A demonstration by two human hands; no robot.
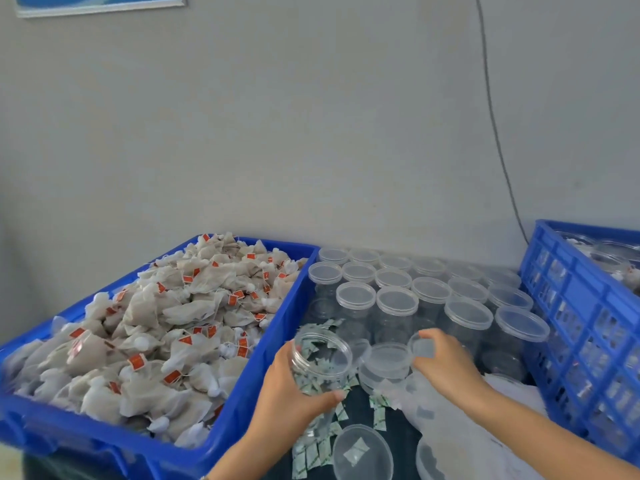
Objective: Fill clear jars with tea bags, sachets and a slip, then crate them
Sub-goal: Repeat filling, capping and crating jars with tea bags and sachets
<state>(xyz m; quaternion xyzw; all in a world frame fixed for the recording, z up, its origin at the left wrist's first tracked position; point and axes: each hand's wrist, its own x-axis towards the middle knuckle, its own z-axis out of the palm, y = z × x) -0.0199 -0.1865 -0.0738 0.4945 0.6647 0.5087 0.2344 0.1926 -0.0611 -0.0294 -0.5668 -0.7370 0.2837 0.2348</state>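
Jar (320, 362), open and tilted, sits clamped in the left hand (294, 393) above scattered sachets (313, 452), just right of the bin (242, 393) of tea bags (156, 323). The right hand (446, 362) pinches a lid (420, 346) near capped jars (429, 296).

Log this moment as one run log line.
left hand grips open jar | right hand pinches lid | tea bags untouched in crate

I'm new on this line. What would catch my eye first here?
The blue crate at left, heaped with tea bags, stands out first. Right of it, rows of lidded clear jars fill the middle. In front, the left hand holds an open jar over scattered sachets, while the right hand holds a lid.
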